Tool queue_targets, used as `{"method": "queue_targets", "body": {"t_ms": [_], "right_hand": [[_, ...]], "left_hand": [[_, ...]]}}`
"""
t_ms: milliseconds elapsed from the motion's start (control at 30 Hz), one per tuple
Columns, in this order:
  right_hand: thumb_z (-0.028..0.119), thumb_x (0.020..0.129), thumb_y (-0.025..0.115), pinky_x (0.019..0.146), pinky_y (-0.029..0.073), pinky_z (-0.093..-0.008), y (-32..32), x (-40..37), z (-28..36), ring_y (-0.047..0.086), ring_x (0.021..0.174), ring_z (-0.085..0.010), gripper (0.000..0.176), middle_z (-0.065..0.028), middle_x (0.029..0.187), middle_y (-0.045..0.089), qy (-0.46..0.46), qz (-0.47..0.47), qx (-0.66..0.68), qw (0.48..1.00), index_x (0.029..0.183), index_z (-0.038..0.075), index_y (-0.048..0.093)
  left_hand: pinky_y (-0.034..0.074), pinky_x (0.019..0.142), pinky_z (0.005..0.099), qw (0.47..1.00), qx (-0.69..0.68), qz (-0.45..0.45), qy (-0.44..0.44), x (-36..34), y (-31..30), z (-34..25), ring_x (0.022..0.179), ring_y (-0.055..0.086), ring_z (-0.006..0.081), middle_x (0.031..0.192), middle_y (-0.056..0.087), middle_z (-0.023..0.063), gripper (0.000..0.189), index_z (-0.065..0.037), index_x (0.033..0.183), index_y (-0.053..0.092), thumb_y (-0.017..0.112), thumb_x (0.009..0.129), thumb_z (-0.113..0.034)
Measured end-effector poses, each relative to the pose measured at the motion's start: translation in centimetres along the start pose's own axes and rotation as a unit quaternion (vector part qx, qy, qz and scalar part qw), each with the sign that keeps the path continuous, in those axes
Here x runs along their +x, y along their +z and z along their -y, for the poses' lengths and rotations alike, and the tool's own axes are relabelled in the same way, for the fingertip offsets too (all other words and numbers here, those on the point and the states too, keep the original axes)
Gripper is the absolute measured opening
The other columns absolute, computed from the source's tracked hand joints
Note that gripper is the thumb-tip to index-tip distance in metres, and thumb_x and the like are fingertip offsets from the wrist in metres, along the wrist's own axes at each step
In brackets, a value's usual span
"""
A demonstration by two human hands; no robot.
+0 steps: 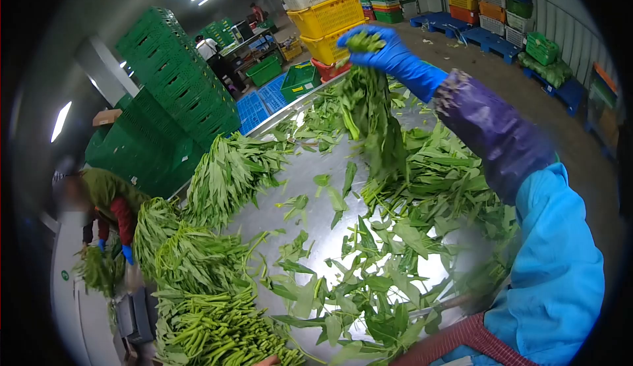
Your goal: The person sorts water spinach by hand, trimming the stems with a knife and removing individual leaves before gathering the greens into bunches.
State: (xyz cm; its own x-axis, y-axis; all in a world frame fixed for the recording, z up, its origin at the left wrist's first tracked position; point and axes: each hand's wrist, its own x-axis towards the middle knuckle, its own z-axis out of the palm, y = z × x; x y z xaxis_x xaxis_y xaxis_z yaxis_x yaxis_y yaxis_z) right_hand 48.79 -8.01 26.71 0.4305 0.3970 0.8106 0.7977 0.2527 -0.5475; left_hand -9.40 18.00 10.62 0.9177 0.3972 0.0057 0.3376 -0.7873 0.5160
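My right hand (386,53), in a blue glove, is raised over the far part of the metal table (264,218). It grips the stem end of a leafy green bunch (379,109), whose leaves hang down. Below it lies a heap of loose greens (448,175). Bundled greens (224,181) line the table's left side, and a bundle with its cut stems showing (217,326) lies at the near left. Loose leaves are scattered over the middle and near part. At the bottom edge a small patch of skin shows, too little to tell a left hand from it.
Green crates (175,83) are stacked at the left back, yellow crates (326,20) behind the table. A person in a green vest (115,198) bends over greens at the left. Another person (208,50) stands farther back. Blue pallets (491,40) with crates stand at the right.
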Motion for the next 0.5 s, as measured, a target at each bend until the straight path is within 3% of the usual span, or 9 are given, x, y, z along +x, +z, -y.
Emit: {"method": "queue_targets", "body": {"t_ms": [33,100,200,233,300,367,433,500], "right_hand": [[0.008,0.073,0.064,0.080,0.045,-0.0248,-0.6,-0.1,3.1,0.056,0.085,-0.0107,0.027,-0.0017,0.092,0.061,0.012,-0.044,0.019,0.999,0.099,0.004,0.060],[0.008,0.073,0.064,0.083,0.043,-0.0250,-1.2,-2.5,6.2,0.055,0.088,-0.0114,0.030,-0.0019,0.096,0.059,0.043,-0.115,0.094,0.988,0.103,0.005,0.059],[0.014,0.076,0.062,0.087,0.041,-0.0271,0.2,-9.2,8.5,0.053,0.095,-0.0134,0.041,-0.0039,0.104,0.055,0.076,-0.220,0.238,0.943,0.114,0.006,0.052],[0.015,0.077,0.061,0.088,0.042,-0.0284,1.3,-13.0,8.1,0.052,0.096,-0.0146,0.043,-0.0041,0.106,0.054,0.134,-0.255,0.290,0.912,0.117,0.006,0.048],[0.017,0.079,0.059,0.089,0.041,-0.0320,4.6,-21.1,9.1,0.050,0.100,-0.0180,0.046,-0.0052,0.108,0.051,0.298,-0.317,0.355,0.827,0.121,0.005,0.043],[0.015,0.079,0.058,0.089,0.041,-0.0331,7.3,-30.9,8.5,0.050,0.102,-0.0183,0.042,-0.0060,0.110,0.051,0.412,-0.298,0.368,0.778,0.118,0.005,0.046],[0.010,0.079,0.057,0.088,0.043,-0.0328,9.0,-39.8,8.5,0.052,0.098,-0.0177,0.037,-0.0054,0.106,0.053,0.507,-0.273,0.373,0.728,0.114,0.005,0.047],[0.008,0.079,0.056,0.086,0.044,-0.0314,9.5,-41.2,11.1,0.053,0.095,-0.0170,0.034,-0.0048,0.102,0.054,0.543,-0.297,0.320,0.718,0.113,0.004,0.048]], "left_hand": [[0.040,0.085,0.0381,0.993,-0.099,0.024,0.066,-0.1,1.2,2.8,0.098,0.052,0.0322,0.104,0.057,0.0168,0.033,-0.004,0.108,0.055,0.060,0.075,-0.005],[0.042,0.082,0.0377,0.996,0.076,-0.037,-0.019,-2.9,-1.9,-9.0,0.093,0.054,0.0314,0.103,0.057,0.0160,0.033,-0.004,0.108,0.055,0.060,0.075,-0.005],[0.044,0.077,0.0335,0.999,0.038,-0.032,0.015,-3.2,-1.6,-9.5,0.086,0.056,0.0286,0.099,0.059,0.0146,0.032,-0.003,0.107,0.055,0.060,0.076,-0.004],[0.045,0.075,0.0311,0.997,0.047,-0.035,0.043,-3.2,-1.0,-9.2,0.084,0.057,0.0259,0.097,0.059,0.0133,0.031,-0.002,0.108,0.054,0.059,0.077,-0.005],[0.043,0.080,0.0337,0.992,-0.116,-0.035,0.037,2.2,3.2,-8.8,0.089,0.057,0.0253,0.095,0.059,0.0138,0.046,0.000,0.103,0.052,0.068,0.060,-0.004],[0.045,0.077,0.0310,0.993,-0.099,-0.066,0.021,2.1,4.0,-10.6,0.084,0.061,0.0240,0.089,0.063,0.0108,0.030,-0.001,0.097,0.058,0.062,0.067,0.001],[0.045,0.077,0.0308,0.991,-0.127,-0.038,-0.004,1.7,5.0,-10.4,0.085,0.061,0.0240,0.090,0.063,0.0107,0.028,-0.002,0.096,0.059,0.061,0.068,0.001],[0.045,0.077,0.0306,0.988,-0.155,-0.018,-0.020,1.8,6.4,-9.7,0.086,0.060,0.0241,0.090,0.063,0.0106,0.027,-0.002,0.096,0.059,0.061,0.070,0.001]]}}
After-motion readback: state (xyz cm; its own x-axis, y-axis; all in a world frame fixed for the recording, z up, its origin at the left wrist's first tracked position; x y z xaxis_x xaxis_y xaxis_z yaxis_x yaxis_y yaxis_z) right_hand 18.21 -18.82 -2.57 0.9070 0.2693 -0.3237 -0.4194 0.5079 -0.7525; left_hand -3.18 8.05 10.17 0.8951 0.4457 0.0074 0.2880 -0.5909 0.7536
